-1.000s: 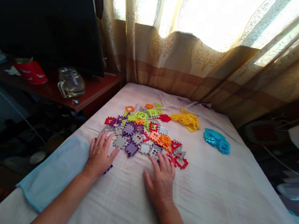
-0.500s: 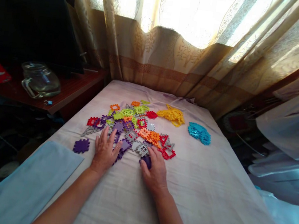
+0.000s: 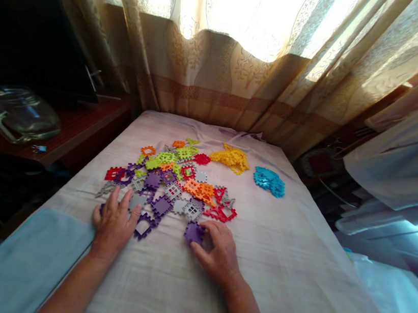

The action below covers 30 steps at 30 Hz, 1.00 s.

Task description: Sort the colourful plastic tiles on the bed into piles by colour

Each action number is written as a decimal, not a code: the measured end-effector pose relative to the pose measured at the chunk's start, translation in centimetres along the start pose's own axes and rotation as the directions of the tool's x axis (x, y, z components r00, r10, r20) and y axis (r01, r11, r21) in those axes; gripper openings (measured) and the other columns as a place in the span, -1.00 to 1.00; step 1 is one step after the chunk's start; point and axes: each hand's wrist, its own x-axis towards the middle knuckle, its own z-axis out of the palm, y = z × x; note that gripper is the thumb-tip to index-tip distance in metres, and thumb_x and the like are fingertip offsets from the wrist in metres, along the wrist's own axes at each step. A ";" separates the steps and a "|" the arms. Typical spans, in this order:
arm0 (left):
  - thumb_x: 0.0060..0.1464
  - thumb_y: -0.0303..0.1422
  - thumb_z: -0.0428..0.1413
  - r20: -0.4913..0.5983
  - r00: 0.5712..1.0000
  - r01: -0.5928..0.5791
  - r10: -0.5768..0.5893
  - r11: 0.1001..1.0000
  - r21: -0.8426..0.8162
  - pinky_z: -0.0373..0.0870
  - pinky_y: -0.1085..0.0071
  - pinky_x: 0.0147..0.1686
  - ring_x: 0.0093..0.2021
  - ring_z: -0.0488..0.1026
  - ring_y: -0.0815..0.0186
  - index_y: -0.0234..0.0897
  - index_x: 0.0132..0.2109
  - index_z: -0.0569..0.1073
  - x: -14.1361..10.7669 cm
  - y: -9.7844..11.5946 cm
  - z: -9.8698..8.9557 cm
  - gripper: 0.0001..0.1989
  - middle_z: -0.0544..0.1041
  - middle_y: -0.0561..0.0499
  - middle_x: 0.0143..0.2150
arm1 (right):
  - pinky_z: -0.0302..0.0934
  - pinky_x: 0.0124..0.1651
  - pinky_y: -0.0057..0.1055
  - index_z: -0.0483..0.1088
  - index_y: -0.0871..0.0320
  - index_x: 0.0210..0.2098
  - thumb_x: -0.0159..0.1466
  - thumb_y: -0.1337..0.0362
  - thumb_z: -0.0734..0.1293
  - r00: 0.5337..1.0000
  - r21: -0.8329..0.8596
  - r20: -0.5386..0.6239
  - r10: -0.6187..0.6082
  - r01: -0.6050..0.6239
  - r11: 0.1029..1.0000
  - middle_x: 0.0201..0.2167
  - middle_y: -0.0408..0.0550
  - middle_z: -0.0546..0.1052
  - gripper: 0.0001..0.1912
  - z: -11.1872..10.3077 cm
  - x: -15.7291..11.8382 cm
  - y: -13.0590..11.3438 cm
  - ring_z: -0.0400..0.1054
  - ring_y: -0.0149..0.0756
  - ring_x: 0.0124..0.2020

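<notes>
A spread of interlocking plastic tiles with notched edges lies on the sheet-covered surface. My right hand [image 3: 218, 252] grips the right edge of a solid purple tile [image 3: 194, 232] between thumb and fingers, just in front of the pile. My left hand [image 3: 114, 223] lies palm down at the pile's left front, fingers apart. Under it, a purple tile is mostly hidden, with only a bit showing at its left side. Beside its thumb is a purple frame tile [image 3: 143, 226]. Near the right hand are a grey window tile [image 3: 193, 209] and red frame pieces [image 3: 227, 213].
Yellow tiles [image 3: 232, 157] and blue tiles [image 3: 269, 181] sit in separate heaps at the back right. A light-blue cloth [image 3: 26, 261] covers the left front edge. On a brown desk [image 3: 81, 132] at left stands a glass jug [image 3: 25, 114]. Curtains [image 3: 219, 76] hang behind.
My left hand has moved left, onto the separate purple tile. My right hand has drawn its purple tile toward me, off the pile's edge. The view has shifted slightly right.
</notes>
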 end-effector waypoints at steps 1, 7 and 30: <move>0.24 -0.12 -0.15 -0.017 0.999 -0.028 0.027 0.998 -0.053 0.06 -0.20 0.21 0.27 0.24 -0.09 -0.29 0.22 0.33 -0.1 0.2 0.3 -0.47 0.17 -0.35 0.35 | 0.23 0.04 -0.24 0.42 0.10 -0.09 0.15 0.20 0.35 1.000 0.011 -0.018 -0.011 0.011 1.000 -0.10 0.02 0.52 -0.68 -0.6 -0.1 0.6 0.36 -0.17 -0.05; 0.27 -0.16 -0.15 -0.134 0.981 -0.178 0.137 0.910 -0.374 0.17 0.16 0.28 0.31 0.22 0.15 -0.20 0.20 0.33 0.7 0.8 0.6 -0.54 0.26 -0.17 0.31 | 0.23 -0.01 -0.18 0.41 0.15 -0.10 0.22 0.07 0.28 0.914 -0.141 -0.379 0.144 -0.211 0.967 -0.17 0.07 0.53 -0.65 -3.4 -0.2 6.7 0.37 -0.12 -0.12; 0.17 -0.04 -0.05 -0.115 0.921 0.207 -0.371 0.720 -0.663 0.30 0.19 0.16 0.04 0.46 0.18 -0.21 0.08 0.45 4.8 -2.3 2.1 -0.52 0.54 -0.09 0.02 | 0.14 0.09 -0.15 0.45 0.06 -0.05 0.23 0.27 0.33 0.982 -0.091 0.014 -0.189 0.190 0.978 0.01 0.02 0.48 -0.72 2.2 1.0 -2.5 0.27 -0.13 0.05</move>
